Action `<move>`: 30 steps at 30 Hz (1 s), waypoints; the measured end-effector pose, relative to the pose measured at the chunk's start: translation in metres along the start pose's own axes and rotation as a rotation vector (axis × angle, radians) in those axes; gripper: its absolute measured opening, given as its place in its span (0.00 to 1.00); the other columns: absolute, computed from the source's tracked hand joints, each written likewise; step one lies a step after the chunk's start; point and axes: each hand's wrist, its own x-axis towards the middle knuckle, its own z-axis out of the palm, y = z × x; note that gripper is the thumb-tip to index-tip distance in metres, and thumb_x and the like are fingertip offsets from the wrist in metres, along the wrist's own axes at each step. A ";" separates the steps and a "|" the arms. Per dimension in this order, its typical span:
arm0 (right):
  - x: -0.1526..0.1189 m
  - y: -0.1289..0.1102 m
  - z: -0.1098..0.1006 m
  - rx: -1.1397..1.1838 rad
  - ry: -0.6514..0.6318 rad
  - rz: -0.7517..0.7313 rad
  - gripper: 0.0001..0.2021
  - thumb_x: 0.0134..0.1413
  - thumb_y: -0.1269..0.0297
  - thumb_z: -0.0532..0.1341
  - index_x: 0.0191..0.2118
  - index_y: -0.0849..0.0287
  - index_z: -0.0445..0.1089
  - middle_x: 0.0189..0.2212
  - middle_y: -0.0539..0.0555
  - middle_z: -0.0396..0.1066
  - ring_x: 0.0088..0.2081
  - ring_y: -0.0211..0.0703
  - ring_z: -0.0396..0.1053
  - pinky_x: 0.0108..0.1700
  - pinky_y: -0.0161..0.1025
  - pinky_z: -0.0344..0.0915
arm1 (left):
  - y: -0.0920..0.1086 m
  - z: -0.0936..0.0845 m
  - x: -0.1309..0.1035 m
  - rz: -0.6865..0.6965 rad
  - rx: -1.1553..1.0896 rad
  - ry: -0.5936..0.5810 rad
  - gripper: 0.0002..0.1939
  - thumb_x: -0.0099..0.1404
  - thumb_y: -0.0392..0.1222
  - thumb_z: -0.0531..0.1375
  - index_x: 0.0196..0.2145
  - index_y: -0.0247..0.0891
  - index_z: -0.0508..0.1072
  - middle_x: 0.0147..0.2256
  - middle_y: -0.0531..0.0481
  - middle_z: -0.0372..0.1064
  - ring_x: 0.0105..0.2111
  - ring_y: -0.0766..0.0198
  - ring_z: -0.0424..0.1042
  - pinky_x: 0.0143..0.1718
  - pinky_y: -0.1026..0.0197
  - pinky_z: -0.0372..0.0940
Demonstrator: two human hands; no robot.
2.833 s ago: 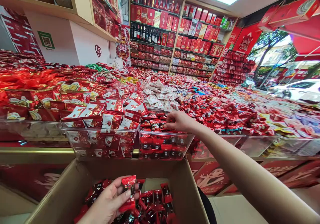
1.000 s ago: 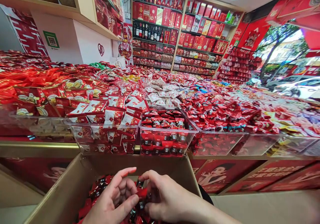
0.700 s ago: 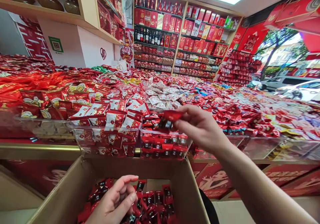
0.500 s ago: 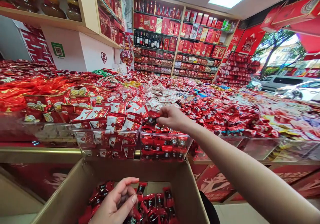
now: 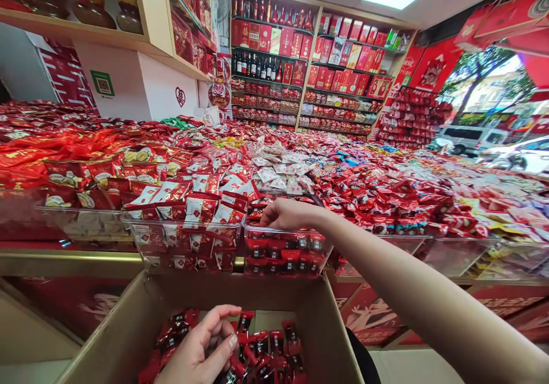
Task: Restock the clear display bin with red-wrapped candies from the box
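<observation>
My right hand [image 5: 285, 215] reaches into a clear plastic bin [image 5: 278, 234], its fingers pinched at a small red-wrapped candy near the bin's left side; the fingertips partly hide it. Rows of red-and-black wrapped candies [image 5: 274, 251] show through the bin's front wall. Below, my left hand [image 5: 206, 344] hovers over an open cardboard box [image 5: 334, 327], fingers loosely curled and thumb apart, with nothing visible in them. Loose candies of the same red-and-black kind [image 5: 277, 344] lie in the box, partly covered by that hand.
Left of the bin stands another clear bin [image 5: 141, 232] heaped with red-and-white packets [image 5: 199, 207]. White packets [image 5: 285, 167] are piled behind. More red packets [image 5: 377, 195] fill the display to the right. Shelves with bottles and red boxes [image 5: 274, 41] line the back wall.
My right hand has lowered into the clear bin with the red-wrapped candy, which showed above the bin before. My left hand has barely moved. The view has shifted slightly.
</observation>
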 end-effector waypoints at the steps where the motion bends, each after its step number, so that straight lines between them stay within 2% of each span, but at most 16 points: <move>1: 0.000 -0.001 -0.001 0.005 -0.012 0.015 0.11 0.36 0.72 0.56 0.31 0.62 0.70 0.24 0.48 0.68 0.25 0.31 0.61 0.26 0.28 0.57 | 0.000 0.000 0.000 -0.003 0.004 -0.003 0.15 0.54 0.48 0.54 0.40 0.43 0.63 0.23 0.58 0.59 0.21 0.68 0.60 0.24 0.64 0.57; 5: -0.002 -0.004 -0.008 0.034 -0.011 0.034 0.14 0.36 0.72 0.56 0.35 0.62 0.69 0.27 0.49 0.69 0.26 0.31 0.62 0.26 0.29 0.57 | -0.003 -0.003 0.001 -0.020 0.055 -0.045 0.14 0.56 0.46 0.53 0.41 0.43 0.61 0.24 0.58 0.60 0.22 0.68 0.60 0.24 0.64 0.57; 7: -0.004 -0.005 -0.011 0.091 -0.054 0.038 0.14 0.38 0.72 0.55 0.36 0.62 0.69 0.26 0.49 0.69 0.24 0.30 0.61 0.25 0.29 0.57 | -0.005 -0.004 0.002 -0.031 0.090 -0.078 0.14 0.57 0.45 0.52 0.42 0.43 0.60 0.24 0.58 0.59 0.22 0.68 0.60 0.25 0.64 0.57; 12: -0.004 -0.005 -0.013 0.254 -0.154 0.016 0.14 0.39 0.65 0.58 0.36 0.62 0.68 0.27 0.49 0.68 0.24 0.30 0.61 0.26 0.30 0.57 | -0.003 -0.005 0.003 -0.068 0.115 -0.108 0.13 0.58 0.44 0.51 0.42 0.42 0.60 0.24 0.58 0.59 0.23 0.68 0.60 0.25 0.65 0.57; 15: 0.002 -0.006 -0.009 0.118 -0.152 0.032 0.12 0.35 0.65 0.61 0.31 0.61 0.70 0.23 0.48 0.68 0.23 0.31 0.60 0.25 0.29 0.56 | -0.002 -0.005 0.004 -0.074 0.119 -0.107 0.13 0.57 0.44 0.52 0.41 0.43 0.62 0.24 0.58 0.59 0.22 0.68 0.60 0.25 0.65 0.57; 19: 0.009 -0.010 -0.005 -0.113 -0.081 0.057 0.10 0.32 0.66 0.62 0.28 0.60 0.72 0.20 0.48 0.68 0.21 0.32 0.58 0.22 0.29 0.53 | -0.008 -0.005 0.004 -0.062 0.097 -0.124 0.13 0.56 0.46 0.53 0.40 0.43 0.63 0.24 0.58 0.60 0.22 0.67 0.60 0.25 0.65 0.58; 25: 0.014 -0.012 -0.004 -0.167 -0.101 0.061 0.11 0.33 0.67 0.61 0.30 0.60 0.72 0.24 0.49 0.70 0.23 0.32 0.60 0.22 0.29 0.53 | -0.017 -0.003 0.004 -0.071 0.100 -0.062 0.13 0.54 0.47 0.54 0.38 0.42 0.64 0.22 0.58 0.57 0.21 0.68 0.58 0.22 0.66 0.57; 28: 0.008 -0.012 -0.010 -0.124 -0.015 0.025 0.11 0.34 0.65 0.61 0.30 0.61 0.70 0.24 0.50 0.69 0.23 0.32 0.60 0.24 0.29 0.54 | -0.013 -0.003 0.006 -0.092 0.118 -0.115 0.12 0.55 0.45 0.53 0.38 0.42 0.63 0.22 0.58 0.58 0.21 0.68 0.58 0.23 0.66 0.57; 30: -0.006 -0.017 -0.017 -0.072 0.169 -0.018 0.10 0.38 0.63 0.60 0.29 0.63 0.69 0.23 0.50 0.68 0.24 0.32 0.60 0.24 0.30 0.54 | -0.010 -0.004 0.006 -0.098 0.179 -0.145 0.10 0.56 0.43 0.52 0.38 0.42 0.64 0.22 0.58 0.58 0.21 0.68 0.58 0.24 0.66 0.57</move>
